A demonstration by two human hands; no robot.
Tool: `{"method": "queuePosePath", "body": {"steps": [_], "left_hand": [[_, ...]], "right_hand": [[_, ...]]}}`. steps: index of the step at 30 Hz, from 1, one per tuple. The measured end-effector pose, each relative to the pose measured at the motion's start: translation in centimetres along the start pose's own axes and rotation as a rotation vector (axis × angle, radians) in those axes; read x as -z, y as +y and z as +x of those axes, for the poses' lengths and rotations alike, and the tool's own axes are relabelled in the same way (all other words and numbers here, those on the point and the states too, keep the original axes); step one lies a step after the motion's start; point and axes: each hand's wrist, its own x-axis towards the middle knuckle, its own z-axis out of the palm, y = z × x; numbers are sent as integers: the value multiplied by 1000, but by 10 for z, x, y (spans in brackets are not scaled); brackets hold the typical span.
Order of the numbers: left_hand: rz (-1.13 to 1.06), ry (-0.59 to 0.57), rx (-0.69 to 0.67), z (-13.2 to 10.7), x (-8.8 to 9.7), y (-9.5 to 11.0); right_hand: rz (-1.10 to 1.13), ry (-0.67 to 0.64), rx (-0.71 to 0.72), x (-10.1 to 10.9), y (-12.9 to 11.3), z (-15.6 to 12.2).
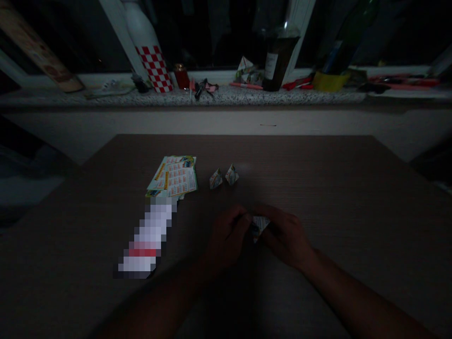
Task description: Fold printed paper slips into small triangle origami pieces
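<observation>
Pinching one folded paper [260,224], left hand [226,238] and right hand [286,238] meet (two paper shapes [215,179] beyond).

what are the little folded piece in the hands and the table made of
The folded piece, pinched between the left hand and right hand, looks like thin printed paper: sharp creases, coloured print. The table looks like matte wood or wood-grain laminate, by its fine straight streaks; the dim light leaves it open.

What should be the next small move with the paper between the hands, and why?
Probably press the crease firm: the left hand and right hand both pinch the paper piece, which seems mid-fold, while the two folded pieces beyond already lie finished.
</observation>
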Motion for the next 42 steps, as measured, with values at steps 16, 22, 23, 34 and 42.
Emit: {"method": "queuePosePath", "body": {"steps": [16, 22, 23, 34, 42], "left_hand": [[-87, -87, 72, 5, -1, -11], [-79, -172, 95, 7, 2, -13], [-72, -188, 88, 6, 2, -13], [-48, -219, 58, 5, 2, -13], [-101, -327, 99, 4, 2, -13]], "right_hand": [[239, -88, -199, -1, -6, 4], [566, -106, -429, -7, -9, 4], [637, -117, -473, -8, -9, 3], [813, -189, -588, -9, -9, 3], [856, -349, -635, -6, -4, 3]]}}
